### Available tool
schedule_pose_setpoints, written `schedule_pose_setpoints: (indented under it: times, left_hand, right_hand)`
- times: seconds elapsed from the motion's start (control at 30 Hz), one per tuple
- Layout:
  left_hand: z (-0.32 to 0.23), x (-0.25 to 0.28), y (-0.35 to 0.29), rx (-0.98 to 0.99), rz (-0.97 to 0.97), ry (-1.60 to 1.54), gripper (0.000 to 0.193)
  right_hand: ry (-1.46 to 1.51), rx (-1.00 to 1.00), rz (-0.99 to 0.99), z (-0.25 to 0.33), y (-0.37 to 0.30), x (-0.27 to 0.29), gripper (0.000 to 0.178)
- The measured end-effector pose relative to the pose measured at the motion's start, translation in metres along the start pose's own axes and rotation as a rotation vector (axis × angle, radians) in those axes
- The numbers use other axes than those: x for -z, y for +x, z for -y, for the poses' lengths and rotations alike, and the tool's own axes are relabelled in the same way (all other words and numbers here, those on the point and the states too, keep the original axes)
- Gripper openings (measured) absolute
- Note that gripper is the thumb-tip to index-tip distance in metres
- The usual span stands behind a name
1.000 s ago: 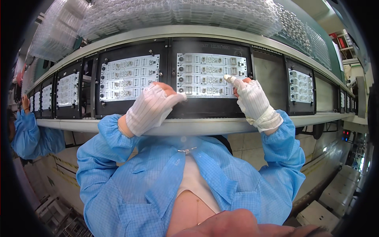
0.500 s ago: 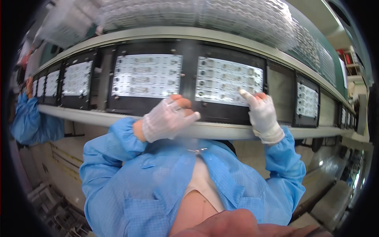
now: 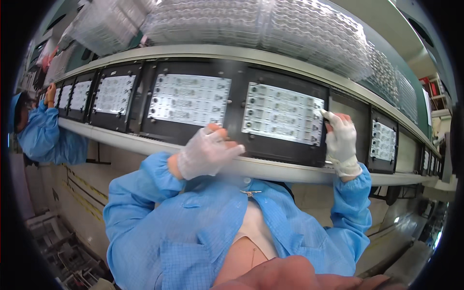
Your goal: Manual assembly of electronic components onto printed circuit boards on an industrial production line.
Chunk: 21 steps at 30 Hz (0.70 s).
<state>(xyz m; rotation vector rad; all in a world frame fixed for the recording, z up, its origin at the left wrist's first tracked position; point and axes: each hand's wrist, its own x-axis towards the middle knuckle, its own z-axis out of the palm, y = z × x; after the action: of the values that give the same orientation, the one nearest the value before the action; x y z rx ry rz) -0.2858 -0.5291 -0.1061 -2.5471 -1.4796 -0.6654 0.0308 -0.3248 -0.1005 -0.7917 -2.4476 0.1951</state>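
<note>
Two white circuit board panels lie in black frames in front of me, a left board and a right board. My left hand, in a white glove with bare fingertips, hovers over the near rail below the left board. Its fingers are curled toward the thumb, and whatever they may hold is hidden. At the right board's right edge is my right hand, gloved likewise. One gloved finger stretches out to the board's upper right corner area, the others are loosely bent, and no held thing shows.
The frames sit in a long line with a pale near rail. Further boards stand left and right, including a small one. Stacked clear plastic trays lie behind. A co-worker in blue is at the far left.
My right hand has moved right, from the right board's lower edge to its right edge. My left hand keeps its curled pose near the rail. The whole view has shifted slightly.
</note>
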Motion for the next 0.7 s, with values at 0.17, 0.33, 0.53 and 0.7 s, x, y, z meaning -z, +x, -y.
schedule_pose_setpoints:
  times: [0.17, 0.33, 0.53, 0.7]
  left_hand:
    - [-0.002, -0.004, -0.004, 0.036, 0.081, 0.112, 0.035]
    - [-0.009, 0.002, 0.001, 0.087, 0.065, 0.076, 0.037]
    - [0.001, 0.001, 0.02, 0.093, 0.021, -0.035, 0.033]
    - [0.02, -0.016, 0.063, 0.117, -0.107, 0.018, 0.04]
  right_hand:
    - [0.003, 0.029, -0.03, -0.021, 0.009, -0.028, 0.047]
    - [-0.058, 0.05, 0.019, -0.007, 0.027, -0.044, 0.052]
    - [-0.206, 0.115, 0.062, -0.007, 0.04, -0.067, 0.049]
    - [-0.305, 0.169, 0.063, 0.004, 0.038, -0.073, 0.044]
